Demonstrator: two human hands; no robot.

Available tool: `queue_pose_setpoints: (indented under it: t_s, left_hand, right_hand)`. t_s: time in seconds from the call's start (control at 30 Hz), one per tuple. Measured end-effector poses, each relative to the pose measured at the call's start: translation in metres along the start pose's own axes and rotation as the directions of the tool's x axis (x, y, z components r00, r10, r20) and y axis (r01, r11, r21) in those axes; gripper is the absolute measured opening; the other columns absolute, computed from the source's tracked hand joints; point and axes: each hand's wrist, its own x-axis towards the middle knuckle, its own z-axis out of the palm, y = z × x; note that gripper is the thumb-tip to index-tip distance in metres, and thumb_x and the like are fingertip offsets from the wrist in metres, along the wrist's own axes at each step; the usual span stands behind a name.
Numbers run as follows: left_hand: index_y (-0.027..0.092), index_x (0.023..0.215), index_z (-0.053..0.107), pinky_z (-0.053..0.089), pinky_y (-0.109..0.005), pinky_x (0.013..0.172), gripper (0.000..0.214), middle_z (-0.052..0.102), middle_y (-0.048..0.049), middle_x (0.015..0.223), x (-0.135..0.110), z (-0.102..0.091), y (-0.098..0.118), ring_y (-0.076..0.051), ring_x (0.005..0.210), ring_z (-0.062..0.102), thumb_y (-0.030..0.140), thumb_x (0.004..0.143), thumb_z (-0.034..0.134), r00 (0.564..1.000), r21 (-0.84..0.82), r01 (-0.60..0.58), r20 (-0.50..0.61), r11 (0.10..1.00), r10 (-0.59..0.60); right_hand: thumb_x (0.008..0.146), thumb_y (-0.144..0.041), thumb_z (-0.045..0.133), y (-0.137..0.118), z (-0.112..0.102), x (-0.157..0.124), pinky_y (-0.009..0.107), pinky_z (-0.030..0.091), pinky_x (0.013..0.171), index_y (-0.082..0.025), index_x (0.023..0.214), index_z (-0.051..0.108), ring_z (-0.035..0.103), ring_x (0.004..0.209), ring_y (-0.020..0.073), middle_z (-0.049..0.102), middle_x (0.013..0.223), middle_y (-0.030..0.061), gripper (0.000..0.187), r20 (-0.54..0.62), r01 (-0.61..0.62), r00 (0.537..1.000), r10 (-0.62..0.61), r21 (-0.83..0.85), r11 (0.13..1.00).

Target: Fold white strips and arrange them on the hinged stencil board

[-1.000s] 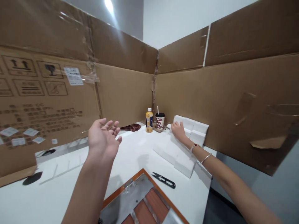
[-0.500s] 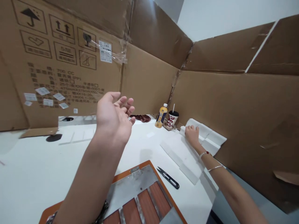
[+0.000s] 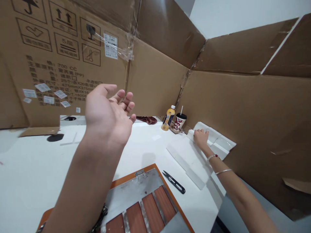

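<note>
My left hand [image 3: 107,116] is raised above the table, palm up, its fingers apart and slightly curled, with nothing in it. On the right, my right hand [image 3: 201,138] rests at a stack of white folded sheets [image 3: 187,161], its fingers bent over the edge of the sheets; the fingertips are partly hidden. Below my left forearm lies an orange-edged board [image 3: 155,166] with a metal frame [image 3: 136,184]. Reddish-brown strips [image 3: 152,212] show through the frame's slots. Black thread snips [image 3: 173,182] lie beside the board, between it and the sheets.
Cardboard walls [image 3: 155,74] enclose the back and right of the white table [image 3: 21,181]. A yellow drink bottle [image 3: 168,119] and a lidded cup with a straw [image 3: 179,123] stand in the far corner. Dark red cloth [image 3: 148,120] lies left of them. Small labels [image 3: 48,99] stick to the left cardboard.
My left hand has moved left and slightly up, still palm up. My right hand stays at the white sheets. The view has shifted slightly.
</note>
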Motion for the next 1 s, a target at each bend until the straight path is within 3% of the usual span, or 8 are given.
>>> queue_pose_setpoints:
  t_s: [0.23, 0.43, 0.53, 0.73, 1.0]
  left_hand:
    - [0.018, 0.069, 0.045, 0.032, -0.037, 0.090, 0.022, 0.051, -0.0035, 0.081, -0.001, 0.000, 0.002, -0.022, 0.101, 0.054, 0.033, 0.086, 0.042, 1.000, -0.020, -0.023, 0.010, 1.000, 0.023]
    - [0.016, 0.070, 0.045, 0.027, -0.029, 0.071, 0.018, 0.051, -0.0031, 0.081, -0.002, -0.002, 0.000, -0.013, 0.069, 0.046, 0.030, 0.081, 0.044, 0.999, -0.050, -0.046, 0.015, 0.998, 0.047]
    - [0.016, 0.072, 0.046, 0.026, -0.029, 0.064, 0.014, 0.053, -0.0035, 0.081, 0.000, -0.003, 0.000, -0.012, 0.064, 0.043, 0.029, 0.076, 0.047, 0.998, -0.071, -0.063, 0.011, 0.996, 0.064]
    - [0.015, 0.069, 0.045, 0.025, -0.028, 0.060, 0.016, 0.052, -0.0024, 0.076, 0.004, -0.003, 0.002, -0.010, 0.059, 0.042, 0.029, 0.077, 0.046, 0.993, -0.069, -0.114, -0.015, 0.991, 0.113]
    - [0.016, 0.067, 0.045, 0.026, -0.026, 0.054, 0.017, 0.050, -0.0010, 0.070, 0.003, -0.001, 0.000, -0.010, 0.055, 0.042, 0.027, 0.080, 0.045, 0.990, -0.046, -0.135, -0.054, 0.990, 0.133]
  right_hand:
    - [0.091, -0.035, 0.058, 0.001, 0.001, 0.004, 0.045, 0.050, 0.088, -0.015, 0.118, 0.056, 0.059, 0.105, 0.0224, 0.058, 0.120, 0.0089, 0.033, 0.026, -0.026, 0.999, 0.026, 0.019, 0.999]
    - [0.092, -0.035, 0.058, 0.004, -0.001, 0.011, 0.046, 0.049, 0.090, -0.016, 0.119, 0.056, 0.058, 0.107, 0.0231, 0.057, 0.121, 0.0090, 0.034, 0.044, -0.016, 0.999, 0.014, 0.053, 0.998]
    - [0.092, -0.035, 0.057, 0.009, -0.004, 0.024, 0.046, 0.048, 0.091, -0.017, 0.121, 0.055, 0.057, 0.108, 0.0234, 0.055, 0.124, 0.0090, 0.034, 0.076, 0.068, 0.994, -0.076, 0.102, 0.992]
    - [0.093, -0.035, 0.056, 0.017, -0.006, 0.061, 0.043, 0.051, 0.087, -0.018, 0.120, 0.056, 0.059, 0.104, 0.0213, 0.057, 0.122, 0.0086, 0.032, 0.205, 0.231, 0.940, -0.274, 0.212, 0.950]
    - [0.092, -0.035, 0.057, 0.012, -0.004, 0.088, 0.040, 0.052, 0.083, -0.017, 0.118, 0.056, 0.060, 0.099, 0.0200, 0.058, 0.118, 0.0079, 0.031, 0.343, 0.274, 0.860, -0.378, 0.313, 0.909]
